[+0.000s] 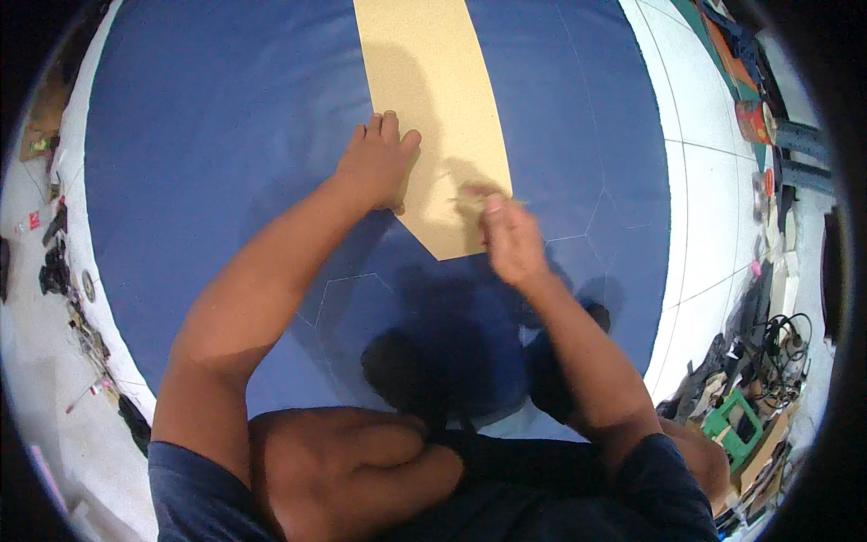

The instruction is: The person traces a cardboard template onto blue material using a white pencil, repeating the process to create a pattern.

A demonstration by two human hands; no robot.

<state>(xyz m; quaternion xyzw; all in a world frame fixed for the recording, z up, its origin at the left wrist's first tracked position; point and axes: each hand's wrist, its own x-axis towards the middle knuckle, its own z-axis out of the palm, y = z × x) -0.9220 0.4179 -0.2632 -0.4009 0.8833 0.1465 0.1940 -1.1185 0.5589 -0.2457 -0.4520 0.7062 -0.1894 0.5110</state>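
Observation:
A long tan pattern board (429, 72), cut to a point at its near end, lies flat on a wide sheet of dark blue fabric (226, 117). My left hand (379, 163) presses on the board's left edge, fingers spread, partly on the fabric. Over the board's right edge, near its pointed end, is my right hand (513, 237), its fingers drawn together in a pinch. Motion blurs the fingertips, and the thin thing at them is too smeared to name. Thin pale lines (569, 238) mark the fabric on both sides of the pointed end.
White floor tiles (709, 194) border the fabric. Along the right lie a green plastic case (733, 432), black cables (787, 336) and a red can (755, 123). Small clutter lines the left side, including a dark roll-like ring (88, 286). My knees are at the near edge.

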